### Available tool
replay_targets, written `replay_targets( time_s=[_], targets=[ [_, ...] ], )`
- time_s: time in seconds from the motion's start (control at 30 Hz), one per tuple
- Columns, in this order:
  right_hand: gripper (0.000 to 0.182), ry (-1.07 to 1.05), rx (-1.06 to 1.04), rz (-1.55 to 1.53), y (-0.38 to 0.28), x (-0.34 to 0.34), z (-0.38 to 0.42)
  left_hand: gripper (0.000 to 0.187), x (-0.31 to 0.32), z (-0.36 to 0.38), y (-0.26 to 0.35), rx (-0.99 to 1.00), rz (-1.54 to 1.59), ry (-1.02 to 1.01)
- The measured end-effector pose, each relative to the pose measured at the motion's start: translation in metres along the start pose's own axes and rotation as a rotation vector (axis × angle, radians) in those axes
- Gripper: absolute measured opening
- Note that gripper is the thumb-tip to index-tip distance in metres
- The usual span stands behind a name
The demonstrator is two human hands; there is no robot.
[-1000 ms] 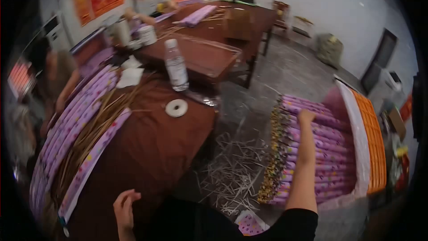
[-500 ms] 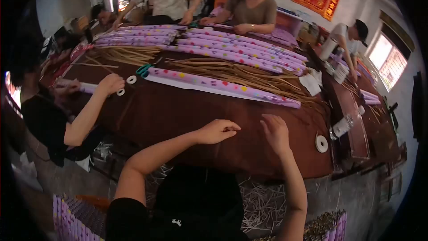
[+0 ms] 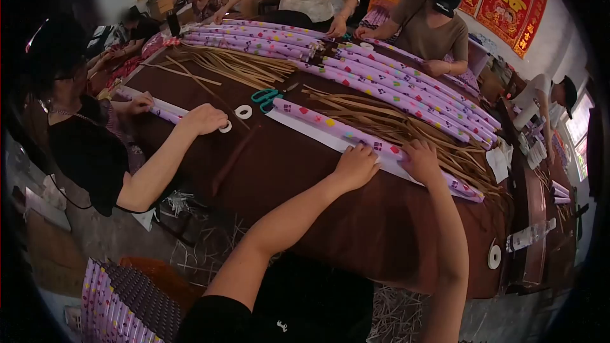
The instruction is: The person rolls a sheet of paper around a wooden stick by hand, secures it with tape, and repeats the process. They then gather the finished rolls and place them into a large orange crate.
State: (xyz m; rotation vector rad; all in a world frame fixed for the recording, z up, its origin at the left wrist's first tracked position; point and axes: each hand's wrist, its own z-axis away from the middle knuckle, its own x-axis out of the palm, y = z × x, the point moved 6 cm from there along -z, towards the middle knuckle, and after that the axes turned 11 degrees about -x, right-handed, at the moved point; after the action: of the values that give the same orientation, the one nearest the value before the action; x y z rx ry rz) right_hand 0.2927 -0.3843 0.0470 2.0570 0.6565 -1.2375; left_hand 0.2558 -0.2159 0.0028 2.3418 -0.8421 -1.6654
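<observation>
A long purple patterned sheet (image 3: 318, 122), partly rolled with a white strip showing along its near edge, lies across the brown table. My left hand (image 3: 357, 166) is on its near edge around the middle, fingers bent over the sheet. Just to the right, my right hand (image 3: 420, 160) grips the same sheet with curled fingers. Beyond it lie brown flat strips (image 3: 362, 111) and a row of finished-looking purple patterned rolls (image 3: 394, 89). Teal-handled scissors (image 3: 265, 96) rest by the sheet's left end, near a white tape roll (image 3: 243, 112).
At the left a co-worker's hand (image 3: 206, 119) works on another purple roll. Other people stand across the table. A second tape roll (image 3: 494, 256) and a clear bottle (image 3: 530, 235) are at the right. Bundled purple rolls (image 3: 108, 292) stand at the lower left.
Both my hands have moved forward from above the bare table onto the purple sheet and taken hold of it. The view has shifted, so the table sits further right and lower.
</observation>
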Motion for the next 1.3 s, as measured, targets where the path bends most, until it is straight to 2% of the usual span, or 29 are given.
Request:
replay_targets(
  time_s=[0.03,0.1,0.13,0.17,0.2,0.27,0.3,0.33,0.4,0.47,0.5,0.53,0.6,0.67,0.73,0.77,0.83,0.87,0.93,0.97,1.03,1.07,1.1,1.17,1.23,1.3],
  targets=[
    [0.042,-0.006,-0.001,-0.002,0.005,0.005,-0.002,0.030,-0.001,0.000,0.000,0.030,-0.036,0.045],
    [0.042,-0.155,0.003,-0.247,0.006,0.014,-0.005,0.030,-0.002,0.002,0.000,0.060,-0.061,0.092],
    [0.042,-0.162,0.001,-0.239,0.003,0.007,-0.009,0.030,-0.008,0.002,0.000,0.048,-0.076,0.199],
    [0.041,-0.112,-0.034,-0.239,-0.004,-0.004,-0.012,0.031,-0.016,0.001,0.000,0.037,-0.093,0.308],
    [0.040,-0.059,-0.069,-0.240,-0.015,-0.022,-0.019,0.031,-0.025,-0.001,0.005,0.036,-0.087,0.315],
    [0.038,0.010,-0.121,-0.186,-0.037,-0.053,-0.031,0.031,-0.048,-0.002,0.004,-0.154,0.042,0.311],
    [0.038,0.082,-0.055,-0.209,-0.043,-0.066,-0.032,0.031,-0.055,0.000,0.005,-0.121,0.094,0.438],
    [0.038,0.155,0.013,-0.231,-0.048,-0.075,-0.031,0.031,-0.060,0.001,0.010,-0.114,0.099,0.438],
    [0.034,0.212,0.199,-0.442,-0.056,-0.081,-0.025,0.032,-0.061,0.002,0.002,-0.302,0.761,0.307],
    [0.029,0.251,0.391,-0.779,-0.065,-0.085,-0.022,0.033,-0.054,-0.001,0.000,-0.453,1.239,0.100],
    [0.029,0.308,0.406,-0.784,-0.072,-0.086,-0.019,0.034,-0.058,-0.001,0.006,-0.550,1.456,0.011],
    [0.030,0.362,0.425,-0.790,-0.079,-0.083,-0.016,0.040,-0.075,-0.003,0.016,-0.518,1.440,-0.024],
    [0.031,0.409,0.480,-0.799,-0.091,-0.091,-0.015,0.044,-0.098,-0.010,0.030,-0.585,1.309,-0.100],
    [0.032,0.483,0.564,-0.817,-0.094,-0.100,-0.017,0.044,-0.103,-0.027,0.033,-0.451,1.115,-0.078],
    [0.031,0.627,0.636,-0.958,-0.092,-0.096,-0.022,0.041,-0.114,-0.043,0.038,-0.376,0.924,-0.034],
    [0.029,0.636,0.681,-1.043,-0.092,-0.092,-0.026,0.040,-0.124,-0.049,0.042,-0.327,0.826,-0.026],
    [0.029,0.742,0.487,-1.242,-0.090,-0.089,-0.036,0.039,-0.144,-0.061,0.048,-0.247,0.578,0.006],
    [0.034,0.654,0.329,-1.026,-0.088,-0.092,-0.035,0.039,-0.156,-0.064,0.050,-0.181,0.512,0.036],
    [0.044,0.551,0.302,-1.215,-0.091,-0.088,-0.020,0.039,-0.176,-0.060,0.053,-0.057,0.385,0.067],
    [0.045,0.423,0.343,-1.182,-0.093,-0.083,-0.002,0.040,-0.185,-0.058,0.054,0.004,0.327,0.072],
    [0.037,0.161,0.285,-0.889,-0.098,-0.062,0.040,0.043,-0.200,-0.040,0.058,0.027,0.235,0.057],
    [0.030,-0.068,0.355,-0.773,-0.099,-0.053,0.062,0.044,-0.201,-0.032,0.058,0.055,0.173,-0.002],
    [0.030,-0.060,0.403,-0.755,-0.094,-0.049,0.080,0.046,-0.201,-0.022,0.058,0.090,0.114,-0.061],
    [0.026,-0.126,0.433,-0.496,-0.072,-0.031,0.112,0.041,-0.202,0.012,0.069,0.285,0.019,0.003],
    [0.025,-0.097,0.516,-0.372,-0.035,-0.025,0.130,0.042,-0.197,0.034,0.082,0.306,-0.061,-0.137],
    [0.032,0.107,0.587,-0.162,0.018,-0.008,0.151,0.045,-0.166,0.047,0.064,0.338,0.031,-0.153]
  ],
)
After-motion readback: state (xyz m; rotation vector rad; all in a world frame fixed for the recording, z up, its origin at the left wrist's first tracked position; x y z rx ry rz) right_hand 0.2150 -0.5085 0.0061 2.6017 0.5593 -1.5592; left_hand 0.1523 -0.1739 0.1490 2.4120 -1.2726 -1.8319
